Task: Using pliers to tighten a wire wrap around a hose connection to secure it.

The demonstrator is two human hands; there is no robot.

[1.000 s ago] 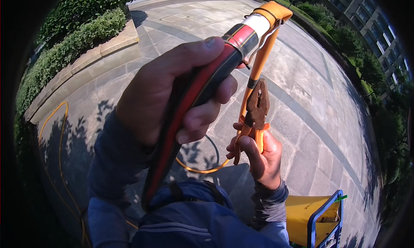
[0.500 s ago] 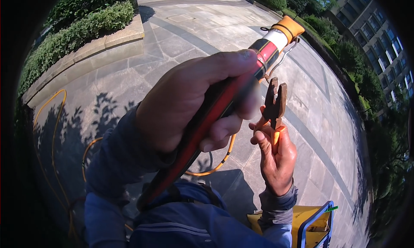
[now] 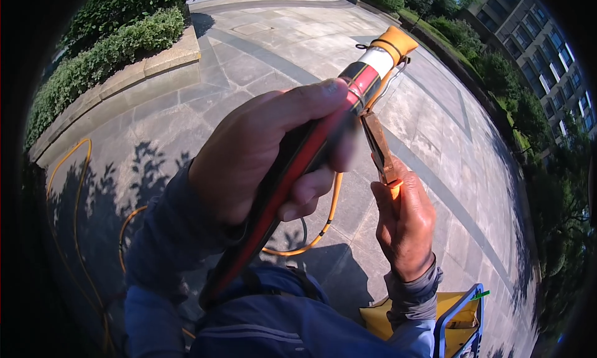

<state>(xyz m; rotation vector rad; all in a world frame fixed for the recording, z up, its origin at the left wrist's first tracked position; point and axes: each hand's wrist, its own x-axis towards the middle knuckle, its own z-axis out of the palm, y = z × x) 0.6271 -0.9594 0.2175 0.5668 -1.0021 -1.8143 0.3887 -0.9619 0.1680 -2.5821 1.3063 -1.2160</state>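
My left hand (image 3: 261, 153) is wrapped around a thick red-and-black rod (image 3: 292, 171) whose far end has a white band and an orange cap (image 3: 388, 47). The rod runs from my chest up and to the right. My right hand (image 3: 404, 224) grips orange-handled pliers (image 3: 378, 148), whose rusty metal jaws point up toward the rod just below its white band. An orange cable (image 3: 336, 199) hangs down from the rod's tip and loops behind both hands.
Grey stone paving (image 3: 261, 53) lies below. A stone-edged planter with a green hedge (image 3: 112, 53) runs along the left. Orange hose (image 3: 71, 171) loops on the ground at left. A yellow bag in a blue frame (image 3: 454, 314) sits at lower right. Trees and a building stand at right.
The view has tilted and the rod's tip has shifted right. My right hand has turned the pliers, now seen edge-on, and brought their jaws closer to the rod's end.
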